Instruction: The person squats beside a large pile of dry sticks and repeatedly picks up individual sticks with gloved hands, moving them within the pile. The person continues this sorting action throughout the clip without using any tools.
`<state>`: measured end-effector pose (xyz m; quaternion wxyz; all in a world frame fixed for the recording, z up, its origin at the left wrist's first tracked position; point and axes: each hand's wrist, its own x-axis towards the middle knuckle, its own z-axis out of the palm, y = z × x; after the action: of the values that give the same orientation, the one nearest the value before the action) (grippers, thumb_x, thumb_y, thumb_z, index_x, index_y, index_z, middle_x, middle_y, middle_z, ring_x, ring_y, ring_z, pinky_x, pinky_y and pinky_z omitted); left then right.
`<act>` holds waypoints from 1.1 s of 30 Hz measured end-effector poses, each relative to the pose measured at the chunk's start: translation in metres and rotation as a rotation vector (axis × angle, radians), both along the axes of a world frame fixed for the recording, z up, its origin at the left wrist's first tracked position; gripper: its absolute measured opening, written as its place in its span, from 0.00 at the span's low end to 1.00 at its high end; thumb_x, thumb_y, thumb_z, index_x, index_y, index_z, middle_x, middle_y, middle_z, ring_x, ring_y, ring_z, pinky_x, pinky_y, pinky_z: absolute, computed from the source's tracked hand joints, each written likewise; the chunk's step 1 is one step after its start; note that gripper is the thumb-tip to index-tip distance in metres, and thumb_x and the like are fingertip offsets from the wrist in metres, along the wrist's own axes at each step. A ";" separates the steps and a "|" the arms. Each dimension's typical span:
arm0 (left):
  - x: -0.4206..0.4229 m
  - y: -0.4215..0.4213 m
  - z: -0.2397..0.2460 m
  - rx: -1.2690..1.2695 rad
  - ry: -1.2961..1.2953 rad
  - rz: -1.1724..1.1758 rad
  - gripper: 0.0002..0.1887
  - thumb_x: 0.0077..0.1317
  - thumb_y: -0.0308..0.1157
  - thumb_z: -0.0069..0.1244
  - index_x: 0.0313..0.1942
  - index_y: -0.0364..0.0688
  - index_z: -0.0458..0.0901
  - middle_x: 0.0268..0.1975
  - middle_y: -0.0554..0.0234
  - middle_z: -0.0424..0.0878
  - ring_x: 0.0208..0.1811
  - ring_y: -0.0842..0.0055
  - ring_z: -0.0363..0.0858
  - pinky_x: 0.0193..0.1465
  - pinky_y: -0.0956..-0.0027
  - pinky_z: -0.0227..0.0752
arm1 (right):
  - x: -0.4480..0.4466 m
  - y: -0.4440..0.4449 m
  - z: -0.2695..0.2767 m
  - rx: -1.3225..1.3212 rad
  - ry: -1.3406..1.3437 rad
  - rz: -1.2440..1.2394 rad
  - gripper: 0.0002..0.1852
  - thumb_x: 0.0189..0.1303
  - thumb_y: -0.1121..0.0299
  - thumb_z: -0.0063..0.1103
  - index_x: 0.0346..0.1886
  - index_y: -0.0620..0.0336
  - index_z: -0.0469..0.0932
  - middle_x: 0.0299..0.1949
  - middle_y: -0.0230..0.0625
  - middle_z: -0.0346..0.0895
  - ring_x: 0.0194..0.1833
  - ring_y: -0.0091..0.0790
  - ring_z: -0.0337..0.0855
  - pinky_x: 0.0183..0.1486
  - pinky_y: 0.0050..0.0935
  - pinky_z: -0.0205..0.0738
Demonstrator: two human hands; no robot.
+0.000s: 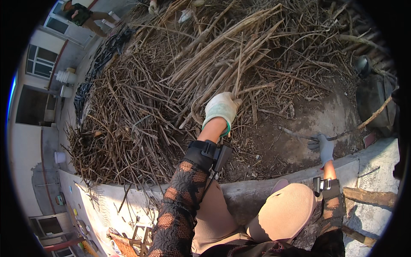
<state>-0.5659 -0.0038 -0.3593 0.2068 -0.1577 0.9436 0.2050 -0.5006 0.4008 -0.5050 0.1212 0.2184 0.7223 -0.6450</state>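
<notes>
My left hand (221,107), in a whitish work glove with a green cuff, reaches into a large pile of dry sticks (144,90). Its fingers are curled at the lower end of several pale sticks (239,64); the grip itself is partly hidden by the glove. On the right, my right hand (322,146), in a grey glove, is low over the bare ground. A long branch (374,115) passes at this hand and runs up to the right edge. Whether the fingers close on the branch is unclear. Each wrist bears a strapped device.
A low concrete kerb (263,189) runs before my knees. Logs (369,196) lie at the lower right, beside a dark metal container (374,99) farther up. A wooden chair (128,242) stands lower left. Another person (83,16) is at the upper left; a gloved hand (153,7) shows at the top.
</notes>
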 end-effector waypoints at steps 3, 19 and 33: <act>0.000 -0.001 -0.002 0.008 0.001 -0.003 0.22 0.67 0.51 0.48 0.42 0.39 0.82 0.38 0.50 0.84 0.41 0.58 0.82 0.45 0.56 0.74 | 0.000 0.002 0.001 -0.017 -0.040 -0.005 0.15 0.64 0.69 0.43 0.40 0.75 0.76 0.34 0.49 0.81 0.26 0.40 0.84 0.27 0.32 0.81; 0.001 -0.001 -0.002 0.012 0.005 0.012 0.20 0.68 0.49 0.48 0.44 0.39 0.81 0.36 0.53 0.84 0.38 0.60 0.82 0.43 0.56 0.75 | -0.004 0.006 -0.009 -0.036 -0.040 -0.048 0.14 0.64 0.71 0.43 0.43 0.73 0.73 0.38 0.51 0.80 0.26 0.40 0.83 0.26 0.34 0.82; 0.001 -0.002 0.005 0.000 0.004 0.025 0.20 0.67 0.48 0.48 0.50 0.43 0.81 0.43 0.52 0.84 0.47 0.59 0.81 0.50 0.56 0.73 | -0.001 0.001 0.001 0.000 -0.031 -0.022 0.15 0.64 0.69 0.43 0.41 0.73 0.75 0.35 0.50 0.81 0.26 0.39 0.84 0.29 0.32 0.81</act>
<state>-0.5648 -0.0055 -0.3542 0.2025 -0.1690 0.9420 0.2077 -0.5019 0.4019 -0.5039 0.1250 0.2363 0.7179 -0.6427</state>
